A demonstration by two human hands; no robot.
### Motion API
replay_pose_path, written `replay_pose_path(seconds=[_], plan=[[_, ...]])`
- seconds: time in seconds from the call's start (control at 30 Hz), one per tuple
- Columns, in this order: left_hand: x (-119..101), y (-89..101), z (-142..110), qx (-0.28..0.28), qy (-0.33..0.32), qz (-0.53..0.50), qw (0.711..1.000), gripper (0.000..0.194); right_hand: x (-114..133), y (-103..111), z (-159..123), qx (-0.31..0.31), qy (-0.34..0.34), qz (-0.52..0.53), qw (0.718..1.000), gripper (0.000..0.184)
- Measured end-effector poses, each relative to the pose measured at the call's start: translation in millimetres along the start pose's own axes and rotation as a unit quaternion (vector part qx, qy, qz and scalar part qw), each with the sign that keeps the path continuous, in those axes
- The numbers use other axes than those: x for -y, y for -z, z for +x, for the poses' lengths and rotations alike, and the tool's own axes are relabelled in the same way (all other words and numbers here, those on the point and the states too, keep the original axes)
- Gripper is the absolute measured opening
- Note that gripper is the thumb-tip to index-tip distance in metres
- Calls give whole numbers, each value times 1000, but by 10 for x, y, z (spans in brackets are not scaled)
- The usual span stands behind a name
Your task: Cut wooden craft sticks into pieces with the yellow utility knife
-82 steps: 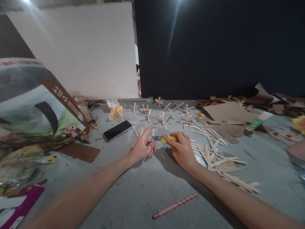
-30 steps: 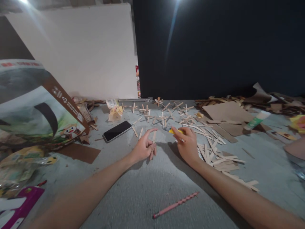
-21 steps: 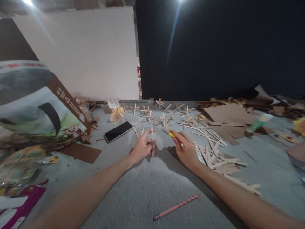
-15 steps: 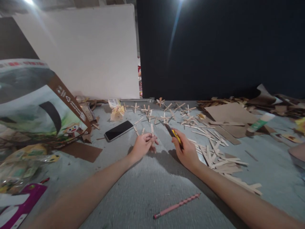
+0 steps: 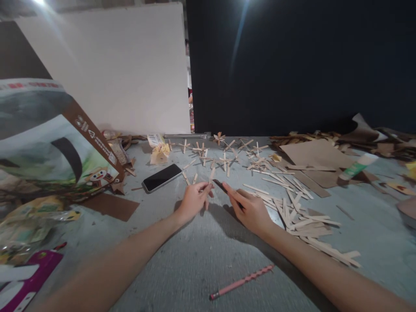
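Note:
My left hand (image 5: 192,202) pinches a short wooden craft stick (image 5: 211,175) that stands nearly upright above the grey table (image 5: 201,255). My right hand (image 5: 249,209) is closed round a yellow utility knife whose dark tip (image 5: 219,185) points left toward the stick's lower end. The knife's yellow body is hidden under my fingers. Both hands rest near the middle of the table, a little apart.
Several loose sticks (image 5: 302,219) lie right of my right hand, and glued stick crosses (image 5: 224,156) lie beyond. A phone (image 5: 161,177) is left of the hands, a pink pencil (image 5: 241,282) nearer me, a printed carton (image 5: 48,138) far left, cardboard sheets (image 5: 313,154) and a glue tube (image 5: 357,166) right.
My right hand lifted the knife off the table, turned it and brought its tip left to the stick. My left hand picked up the stick and holds it upright.

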State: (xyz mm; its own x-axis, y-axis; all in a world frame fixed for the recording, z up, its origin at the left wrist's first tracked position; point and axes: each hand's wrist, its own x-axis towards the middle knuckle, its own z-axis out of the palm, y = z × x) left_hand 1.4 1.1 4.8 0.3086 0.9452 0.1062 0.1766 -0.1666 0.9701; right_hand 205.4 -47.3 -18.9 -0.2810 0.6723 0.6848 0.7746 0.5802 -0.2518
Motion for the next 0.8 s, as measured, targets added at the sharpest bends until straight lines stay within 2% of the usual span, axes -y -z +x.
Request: replay_pose_path(seconds=[0.17, 0.47, 0.8], plan=[[9, -12, -3, 33, -23, -12, 999, 50, 16, 15, 18, -2, 4, 8, 1000, 43], [-4, -7, -15, 5, -43, 70, 997, 48, 46, 21, 26, 7, -14, 31, 999, 44], [2, -19, -21, 5, -45, 73, 996, 48, 50, 33, 22, 21, -22, 48, 998, 45]])
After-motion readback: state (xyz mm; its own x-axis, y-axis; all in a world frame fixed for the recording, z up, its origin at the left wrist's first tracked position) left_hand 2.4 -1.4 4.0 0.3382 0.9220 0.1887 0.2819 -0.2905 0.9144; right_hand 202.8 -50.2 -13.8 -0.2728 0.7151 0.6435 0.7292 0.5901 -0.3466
